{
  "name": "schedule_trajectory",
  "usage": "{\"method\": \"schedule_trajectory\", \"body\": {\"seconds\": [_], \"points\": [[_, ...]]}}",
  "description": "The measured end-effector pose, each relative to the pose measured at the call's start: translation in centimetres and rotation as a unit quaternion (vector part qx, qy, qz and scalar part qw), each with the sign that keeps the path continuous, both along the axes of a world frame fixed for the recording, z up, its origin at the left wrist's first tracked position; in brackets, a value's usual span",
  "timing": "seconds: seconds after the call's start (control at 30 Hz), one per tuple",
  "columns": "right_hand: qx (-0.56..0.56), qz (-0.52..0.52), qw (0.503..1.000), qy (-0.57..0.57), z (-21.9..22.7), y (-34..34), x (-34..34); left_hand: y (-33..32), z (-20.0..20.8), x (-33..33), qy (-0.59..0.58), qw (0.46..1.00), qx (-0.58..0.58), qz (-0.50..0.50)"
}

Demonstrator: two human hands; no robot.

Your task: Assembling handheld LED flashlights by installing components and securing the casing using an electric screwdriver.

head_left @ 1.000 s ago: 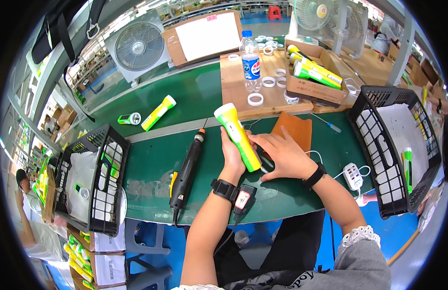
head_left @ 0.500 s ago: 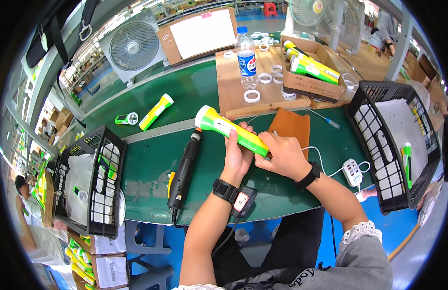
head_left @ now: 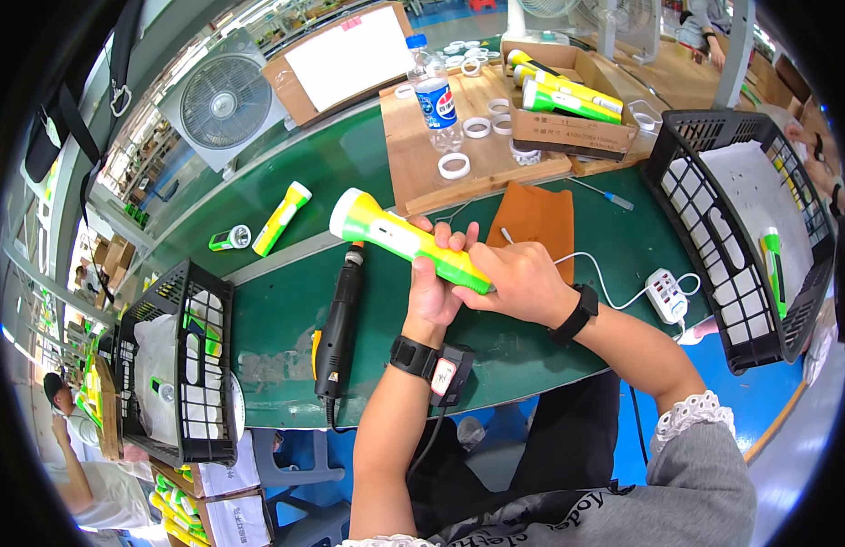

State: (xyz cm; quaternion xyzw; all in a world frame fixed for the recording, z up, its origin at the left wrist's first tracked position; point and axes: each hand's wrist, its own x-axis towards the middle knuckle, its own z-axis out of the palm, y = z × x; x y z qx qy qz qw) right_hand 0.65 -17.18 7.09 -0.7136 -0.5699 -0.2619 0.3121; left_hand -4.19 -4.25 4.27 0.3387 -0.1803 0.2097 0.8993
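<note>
A yellow, green and white flashlight (head_left: pixel 399 239) is held above the green bench, its wide white head pointing up and to the left. My left hand (head_left: pixel 438 287) grips its body from below, with the thumb on the near side and fingertips showing beyond it. My right hand (head_left: pixel 523 283) is closed about the tail end, which its fingers partly hide. Just past the right hand, the plug of a white cable (head_left: pixel 506 235) shows over an orange-brown cloth (head_left: pixel 539 217). A black power screwdriver (head_left: pixel 340 324) lies left of my left wrist.
Black crates stand at left (head_left: pixel 223 365) and right (head_left: pixel 714 264). A carton (head_left: pixel 577 137) of flashlights, a plastic bottle (head_left: pixel 437 105) and white rings (head_left: pixel 454 166) sit on a wooden board. Two flashlights lie at the far left. A white power strip (head_left: pixel 667 294) is by the right crate.
My view has shifted, so the bench appears moved. The flashlight is still in both hands; my left fingertips now curl further over its far side.
</note>
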Motion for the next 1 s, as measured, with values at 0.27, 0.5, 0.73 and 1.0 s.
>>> {"method": "schedule_trajectory", "body": {"seconds": [0.27,0.5,0.73,1.0], "points": [[0.012,0.013,0.999,-0.027,-0.1,0.0,0.3,-0.1,-0.2,-0.1,0.016,1.0,0.001,-0.007],[-0.02,-0.012,1.0,-0.012,0.6,-0.2,-0.2,0.3,-0.2,-0.2,0.017,1.0,0.024,-0.006],[-0.031,-0.016,0.996,-0.086,0.7,0.0,0.6,0.4,0.0,-0.3,0.092,0.987,0.103,0.088],[-0.029,0.072,0.932,0.355,0.8,-0.8,0.9,-0.8,2.3,-0.5,0.063,0.997,0.042,0.011]]}}
